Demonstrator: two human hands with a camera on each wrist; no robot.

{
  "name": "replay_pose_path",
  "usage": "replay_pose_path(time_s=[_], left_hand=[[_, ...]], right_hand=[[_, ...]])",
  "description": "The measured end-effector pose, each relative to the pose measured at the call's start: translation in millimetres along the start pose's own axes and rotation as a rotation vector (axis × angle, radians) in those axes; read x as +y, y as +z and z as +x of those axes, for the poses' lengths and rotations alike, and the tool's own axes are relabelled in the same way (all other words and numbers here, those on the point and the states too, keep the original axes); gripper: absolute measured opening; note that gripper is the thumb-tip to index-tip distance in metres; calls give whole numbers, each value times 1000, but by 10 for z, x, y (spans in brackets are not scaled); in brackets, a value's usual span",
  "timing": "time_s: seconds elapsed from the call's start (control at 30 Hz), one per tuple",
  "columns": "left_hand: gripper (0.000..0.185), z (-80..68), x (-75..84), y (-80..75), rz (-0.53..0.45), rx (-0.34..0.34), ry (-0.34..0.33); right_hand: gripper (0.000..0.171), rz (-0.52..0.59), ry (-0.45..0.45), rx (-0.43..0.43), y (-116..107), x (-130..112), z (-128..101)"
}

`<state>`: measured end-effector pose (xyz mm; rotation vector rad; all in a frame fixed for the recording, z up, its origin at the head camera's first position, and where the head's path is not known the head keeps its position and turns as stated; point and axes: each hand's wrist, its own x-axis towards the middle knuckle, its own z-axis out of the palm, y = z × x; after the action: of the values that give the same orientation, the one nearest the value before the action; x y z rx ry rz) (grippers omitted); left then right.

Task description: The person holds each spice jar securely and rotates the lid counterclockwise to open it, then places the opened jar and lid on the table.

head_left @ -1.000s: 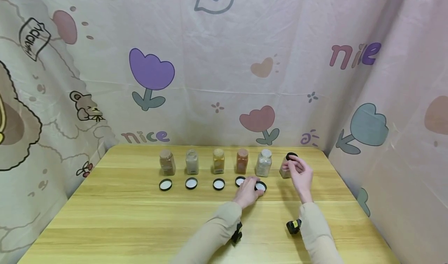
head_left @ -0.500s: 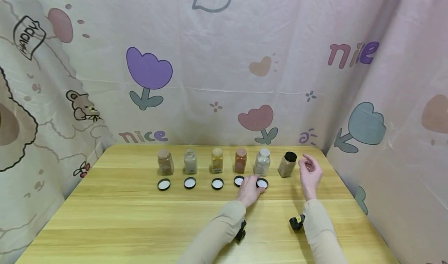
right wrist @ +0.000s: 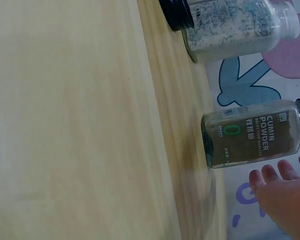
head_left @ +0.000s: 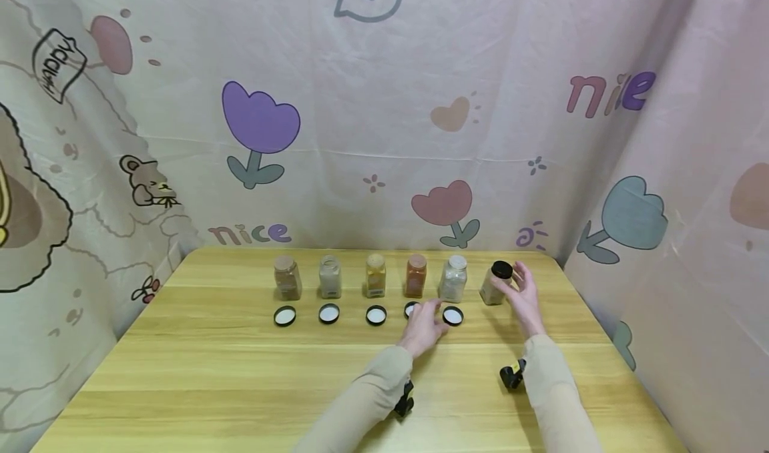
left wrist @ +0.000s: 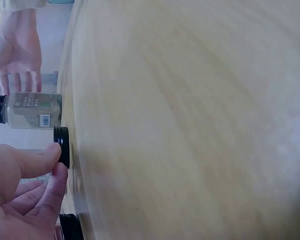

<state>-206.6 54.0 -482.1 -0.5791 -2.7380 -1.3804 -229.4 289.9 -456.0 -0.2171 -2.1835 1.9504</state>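
Observation:
My left hand [head_left: 423,329] is beside an upturned black lid [head_left: 453,315] with a white inside; in the left wrist view, thumb and fingertips overlap that lid's [left wrist: 62,147] edge. Behind it stands an uncapped jar of white grains [head_left: 453,279]. My right hand [head_left: 523,299] is spread around the capped cumin powder jar [head_left: 492,290], thumb near its black lid [head_left: 501,270]. In the right wrist view, the fingers [right wrist: 271,174] lie apart from the upright jar's [right wrist: 255,134] labelled side.
Left of the grain jar stand uncapped jars of red powder [head_left: 416,277], yellow powder [head_left: 376,277], pale powder [head_left: 330,278] and brown powder [head_left: 288,279]. Upturned lids, such as the leftmost lid [head_left: 285,316], lie before them on the wooden table [head_left: 240,373]. A printed curtain [head_left: 360,106] hangs behind.
My right hand leaves the cumin jar's lid, swings right, then returns with spread fingers around the jar. My left hand shifts slightly left, away from the upturned lid, which sits slightly further right.

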Motion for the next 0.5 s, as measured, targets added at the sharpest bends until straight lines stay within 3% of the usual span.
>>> replay_pose_path(time_s=[0.23, 0.5], left_hand=[[49, -48, 7, -71, -13, 11, 8], [46, -101, 11, -118, -50, 30, 18]], right_hand=[[92, -25, 9, -52, 8, 41, 82], [72, -94, -22, -76, 35, 72, 130]])
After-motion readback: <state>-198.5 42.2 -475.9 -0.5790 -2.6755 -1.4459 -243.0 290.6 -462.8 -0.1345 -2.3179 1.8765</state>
